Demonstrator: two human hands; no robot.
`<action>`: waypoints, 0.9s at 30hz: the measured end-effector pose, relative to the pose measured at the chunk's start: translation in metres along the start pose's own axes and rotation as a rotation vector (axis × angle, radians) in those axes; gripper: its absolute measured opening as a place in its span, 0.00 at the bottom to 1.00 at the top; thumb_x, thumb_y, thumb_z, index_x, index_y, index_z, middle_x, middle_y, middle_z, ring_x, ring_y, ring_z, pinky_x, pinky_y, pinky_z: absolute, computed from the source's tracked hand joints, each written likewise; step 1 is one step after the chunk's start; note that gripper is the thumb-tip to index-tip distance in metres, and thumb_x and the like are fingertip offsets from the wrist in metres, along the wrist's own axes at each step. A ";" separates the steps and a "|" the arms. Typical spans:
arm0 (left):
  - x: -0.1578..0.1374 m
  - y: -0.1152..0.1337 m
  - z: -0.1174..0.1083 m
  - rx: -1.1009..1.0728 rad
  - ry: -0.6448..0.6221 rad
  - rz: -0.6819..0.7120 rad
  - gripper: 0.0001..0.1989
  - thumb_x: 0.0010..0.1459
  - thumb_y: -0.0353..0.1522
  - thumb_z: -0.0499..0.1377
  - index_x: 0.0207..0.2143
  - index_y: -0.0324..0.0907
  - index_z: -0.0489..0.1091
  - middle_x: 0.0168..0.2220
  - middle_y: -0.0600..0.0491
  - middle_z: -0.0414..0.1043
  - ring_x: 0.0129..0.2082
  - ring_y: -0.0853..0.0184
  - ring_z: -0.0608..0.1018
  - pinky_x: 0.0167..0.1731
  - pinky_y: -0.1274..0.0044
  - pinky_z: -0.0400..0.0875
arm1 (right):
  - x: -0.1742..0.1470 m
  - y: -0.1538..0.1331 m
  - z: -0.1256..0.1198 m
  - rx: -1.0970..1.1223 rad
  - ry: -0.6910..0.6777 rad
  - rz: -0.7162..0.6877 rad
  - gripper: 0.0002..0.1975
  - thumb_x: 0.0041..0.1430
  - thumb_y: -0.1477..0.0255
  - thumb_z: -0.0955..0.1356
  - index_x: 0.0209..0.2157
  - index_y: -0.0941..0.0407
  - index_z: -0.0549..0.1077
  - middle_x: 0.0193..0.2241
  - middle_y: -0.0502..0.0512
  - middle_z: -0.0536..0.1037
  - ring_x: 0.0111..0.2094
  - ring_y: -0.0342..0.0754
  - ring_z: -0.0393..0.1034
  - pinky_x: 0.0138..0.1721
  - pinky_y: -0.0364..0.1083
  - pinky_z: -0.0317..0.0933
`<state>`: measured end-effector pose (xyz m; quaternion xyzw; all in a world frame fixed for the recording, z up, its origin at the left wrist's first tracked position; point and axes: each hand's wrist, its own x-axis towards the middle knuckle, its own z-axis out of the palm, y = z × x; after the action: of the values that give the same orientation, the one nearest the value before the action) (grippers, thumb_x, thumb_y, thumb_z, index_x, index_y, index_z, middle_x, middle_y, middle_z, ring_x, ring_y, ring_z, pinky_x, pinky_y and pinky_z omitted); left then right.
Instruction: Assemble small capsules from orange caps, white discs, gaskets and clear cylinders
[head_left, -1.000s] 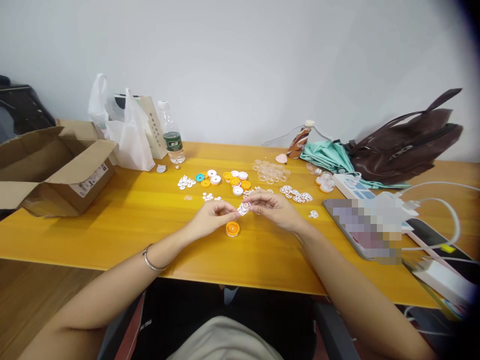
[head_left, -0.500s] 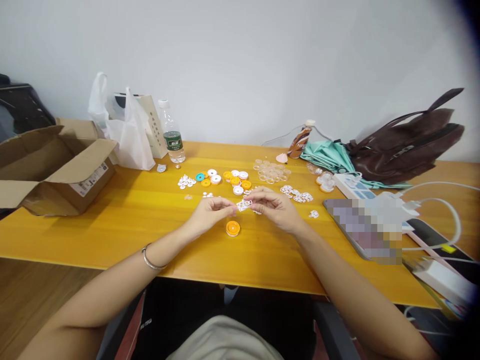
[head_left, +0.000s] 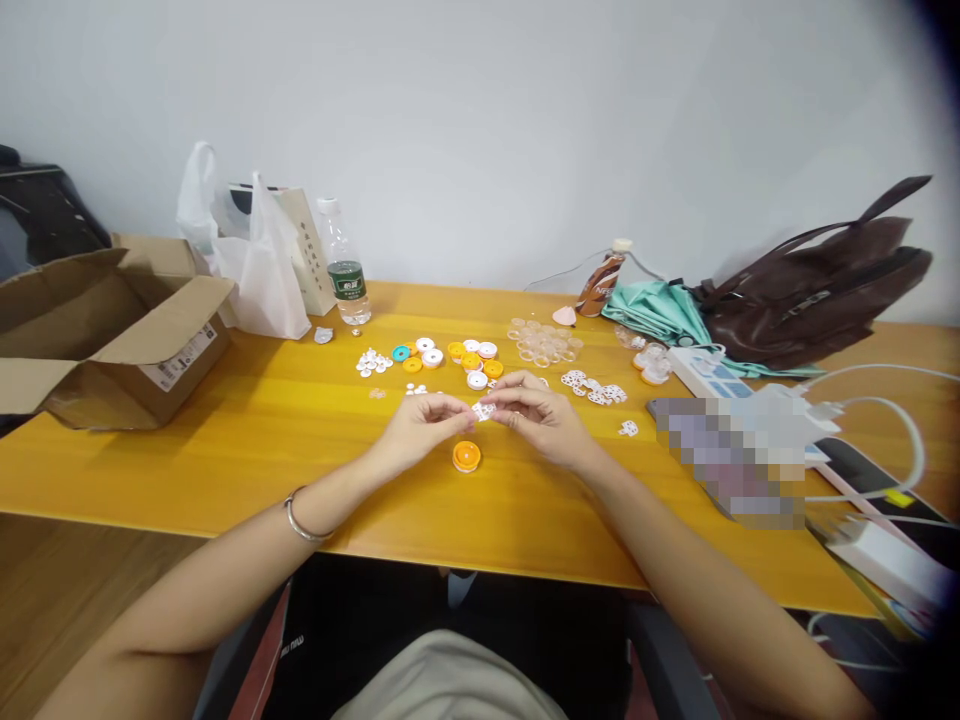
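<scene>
A green-labelled bottle (head_left: 349, 283) stands beside a plastic bag (head_left: 268, 280).

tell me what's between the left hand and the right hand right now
In the head view, a small white piece is held between the fingertips of the left hand and right hand.

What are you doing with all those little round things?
A person sitting at the table is holding a small white piece up between the left hand and the right hand. One round orange piece sits on the table on the near side of the held piece. Farther back lie more orange and white round pieces, a group of clear rings and some white cut-out pieces.
</scene>
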<state>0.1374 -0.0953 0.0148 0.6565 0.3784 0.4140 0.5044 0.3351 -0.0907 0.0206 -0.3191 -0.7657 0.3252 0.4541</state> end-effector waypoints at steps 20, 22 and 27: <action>0.000 -0.005 0.001 0.224 -0.019 0.108 0.08 0.50 0.33 0.62 0.30 0.37 0.74 0.29 0.52 0.75 0.29 0.71 0.74 0.34 0.78 0.67 | 0.000 -0.004 0.009 0.258 -0.060 0.253 0.08 0.49 0.68 0.70 0.33 0.54 0.75 0.35 0.52 0.77 0.38 0.45 0.72 0.45 0.48 0.65; 0.000 -0.005 0.001 0.238 -0.053 0.108 0.08 0.50 0.33 0.61 0.31 0.37 0.74 0.30 0.52 0.76 0.30 0.70 0.74 0.35 0.78 0.67 | 0.000 -0.003 0.010 0.262 -0.040 0.290 0.11 0.48 0.68 0.71 0.36 0.54 0.73 0.36 0.53 0.77 0.38 0.44 0.72 0.45 0.48 0.65; 0.001 -0.005 -0.002 0.289 -0.095 0.092 0.11 0.54 0.37 0.58 0.33 0.38 0.74 0.32 0.50 0.76 0.32 0.69 0.75 0.34 0.78 0.67 | 0.000 0.001 0.012 0.274 -0.001 0.375 0.13 0.43 0.67 0.73 0.32 0.55 0.71 0.31 0.51 0.76 0.33 0.43 0.72 0.42 0.48 0.66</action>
<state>0.1357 -0.0929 0.0105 0.7577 0.3794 0.3464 0.4025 0.3245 -0.0929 0.0153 -0.3910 -0.6418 0.5051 0.4244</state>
